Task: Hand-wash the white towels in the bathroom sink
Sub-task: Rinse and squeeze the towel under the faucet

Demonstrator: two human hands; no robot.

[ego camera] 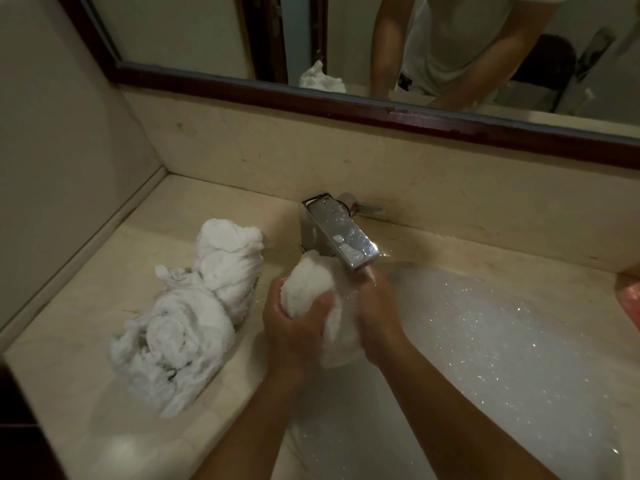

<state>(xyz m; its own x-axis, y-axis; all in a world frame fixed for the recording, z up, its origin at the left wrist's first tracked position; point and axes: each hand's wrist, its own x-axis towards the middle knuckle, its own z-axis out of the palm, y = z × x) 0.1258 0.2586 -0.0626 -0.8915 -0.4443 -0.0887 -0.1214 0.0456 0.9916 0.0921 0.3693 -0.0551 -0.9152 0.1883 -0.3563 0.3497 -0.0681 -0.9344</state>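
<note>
A wet white towel is bunched into a ball just under the chrome faucet, above the sink full of foamy water. My left hand grips the ball from the left and below, thumb curled over its front. My right hand clasps the towel's right side beneath the spout. Two more twisted white towels lie heaped on the counter to the left of the sink.
A beige marble counter runs left to the wall corner. A wood-framed mirror hangs above the backsplash and reflects a person's arms. A pink object sits at the right edge.
</note>
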